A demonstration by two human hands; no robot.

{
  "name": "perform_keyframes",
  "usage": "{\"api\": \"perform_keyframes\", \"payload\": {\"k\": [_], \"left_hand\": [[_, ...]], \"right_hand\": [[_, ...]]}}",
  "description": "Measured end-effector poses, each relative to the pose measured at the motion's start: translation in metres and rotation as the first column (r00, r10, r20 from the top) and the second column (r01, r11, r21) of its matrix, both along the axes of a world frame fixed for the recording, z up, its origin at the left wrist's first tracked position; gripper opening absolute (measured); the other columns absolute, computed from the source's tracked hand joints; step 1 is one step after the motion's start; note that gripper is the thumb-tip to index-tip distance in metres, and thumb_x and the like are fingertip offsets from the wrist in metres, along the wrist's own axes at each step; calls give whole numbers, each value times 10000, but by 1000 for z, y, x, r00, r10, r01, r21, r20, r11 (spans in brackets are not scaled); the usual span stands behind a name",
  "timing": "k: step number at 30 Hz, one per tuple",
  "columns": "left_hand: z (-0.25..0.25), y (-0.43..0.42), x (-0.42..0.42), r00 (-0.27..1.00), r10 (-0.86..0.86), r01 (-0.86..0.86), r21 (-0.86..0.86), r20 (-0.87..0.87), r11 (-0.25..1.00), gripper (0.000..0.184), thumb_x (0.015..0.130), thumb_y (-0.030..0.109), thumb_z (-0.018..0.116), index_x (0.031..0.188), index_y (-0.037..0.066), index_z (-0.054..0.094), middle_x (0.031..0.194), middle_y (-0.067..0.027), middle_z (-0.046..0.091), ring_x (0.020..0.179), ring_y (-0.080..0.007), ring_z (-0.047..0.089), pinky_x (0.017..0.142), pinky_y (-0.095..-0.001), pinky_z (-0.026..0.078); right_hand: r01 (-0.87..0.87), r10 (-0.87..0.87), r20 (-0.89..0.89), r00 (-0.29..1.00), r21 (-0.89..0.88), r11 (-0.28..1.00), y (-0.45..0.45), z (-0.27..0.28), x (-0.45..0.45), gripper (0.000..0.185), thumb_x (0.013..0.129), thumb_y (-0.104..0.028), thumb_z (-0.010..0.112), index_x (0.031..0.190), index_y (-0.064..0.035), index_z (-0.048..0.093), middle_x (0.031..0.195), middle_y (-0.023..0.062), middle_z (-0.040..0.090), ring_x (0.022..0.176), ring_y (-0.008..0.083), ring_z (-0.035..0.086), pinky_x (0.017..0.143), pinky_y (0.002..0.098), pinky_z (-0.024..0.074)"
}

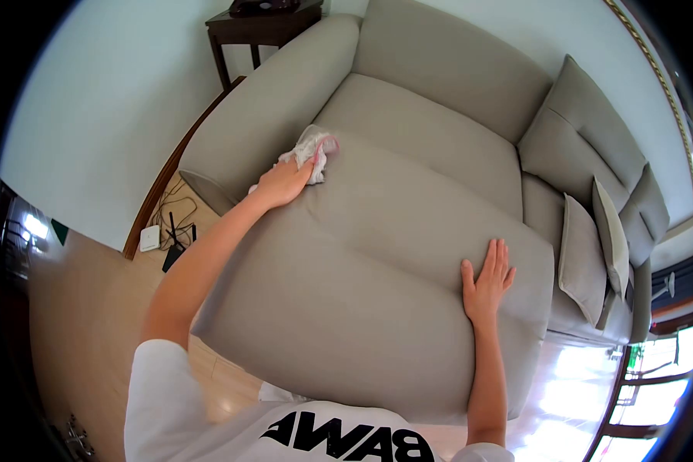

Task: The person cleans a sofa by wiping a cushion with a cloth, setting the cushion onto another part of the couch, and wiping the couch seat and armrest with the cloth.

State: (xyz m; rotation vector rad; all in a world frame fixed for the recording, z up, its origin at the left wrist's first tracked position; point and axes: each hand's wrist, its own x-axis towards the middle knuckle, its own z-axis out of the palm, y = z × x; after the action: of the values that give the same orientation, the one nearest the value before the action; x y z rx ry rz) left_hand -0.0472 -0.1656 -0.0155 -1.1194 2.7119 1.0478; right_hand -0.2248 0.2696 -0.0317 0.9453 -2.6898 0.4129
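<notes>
My left hand [283, 183] is closed over a crumpled white cloth [316, 146] with a pink edge. It presses the cloth on the grey sofa [339, 285], at the left side of the long seat cushion near the armrest. Further right, my right hand [487, 289] lies flat on the same cushion, palm down, fingers stretched out and nothing in it. Part of the cloth is hidden beneath my left hand.
Grey throw pillows [581, 258] lean at the sofa's right end. A dark wooden side table [266, 27] stands behind the left armrest. On the floor by the wall are a white box [150, 239], cables and a black device [174, 256].
</notes>
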Motion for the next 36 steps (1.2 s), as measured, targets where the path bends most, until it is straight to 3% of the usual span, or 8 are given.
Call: {"api": "perform_keyframes", "payload": {"k": [4,9,15,17,20,26,31,36], "left_hand": [[-10,-21,-56,993,14,-6,-72,121,997,821,1036,592,289,1531,-54,389,1566,-329,378,1411,-475,439,1160,-514,367],[-10,-20,-42,934,-358,356,-129,5,926,659,1000,445,407,1530,54,444,1607,-317,303,1483,-457,317,1204,-485,298],[30,99,-6,545,-786,832,-301,291,465,697,992,425,484,1573,56,375,1600,-384,236,1477,-603,193,1231,-590,180],[40,149,0,642,-748,761,-257,167,596,759,1005,454,469,1595,6,304,1607,-416,180,1471,-619,195,1232,-611,154],[1,162,-23,720,-689,584,-613,87,533,767,1025,486,449,1604,13,281,1631,-391,154,1509,-588,139,1245,-598,126],[-10,126,-139,823,-569,443,-625,-2,643,748,1030,535,440,1589,46,347,1625,-318,282,1506,-527,239,1237,-593,175],[15,133,-220,867,-441,498,-411,232,764,685,1037,543,379,1493,45,493,1514,-214,509,1409,-470,428,1172,-570,303],[19,212,-206,805,-568,555,-555,169,620,706,1052,515,358,1543,12,416,1602,-229,395,1489,-454,335,1221,-566,242]], "right_hand": [[28,-28,-1,1000,18,999,-6,1,0,799,1003,-479,555,1585,0,292,1660,205,282,1556,359,223,1217,654,73],[28,-27,31,999,-35,999,-5,5,2,789,1010,-478,540,1584,1,287,1662,205,273,1560,354,210,1219,655,59],[28,-27,27,999,-29,999,-1,1,1,798,1007,-489,553,1581,2,295,1662,194,279,1562,341,210,1231,634,53],[29,-27,39,999,-38,999,1,2,2,799,1005,-488,560,1579,4,302,1661,195,284,1563,339,212,1236,625,55],[15,-12,64,998,-53,998,4,4,6,796,1002,-483,570,1575,6,314,1656,200,293,1562,341,215,1240,616,62],[5,1,63,998,-94,996,3,2,9,794,991,-471,585,1565,15,334,1649,204,307,1554,351,234,1238,618,79],[13,-5,63,998,-122,993,3,-2,4,797,1004,-477,550,1573,26,308,1648,208,306,1550,349,243,1235,618,80],[51,10,173,985,-344,938,7,-7,0,731,1054,-422,463,1600,13,244,1655,213,284,1552,352,231,1241,585,79]]}}
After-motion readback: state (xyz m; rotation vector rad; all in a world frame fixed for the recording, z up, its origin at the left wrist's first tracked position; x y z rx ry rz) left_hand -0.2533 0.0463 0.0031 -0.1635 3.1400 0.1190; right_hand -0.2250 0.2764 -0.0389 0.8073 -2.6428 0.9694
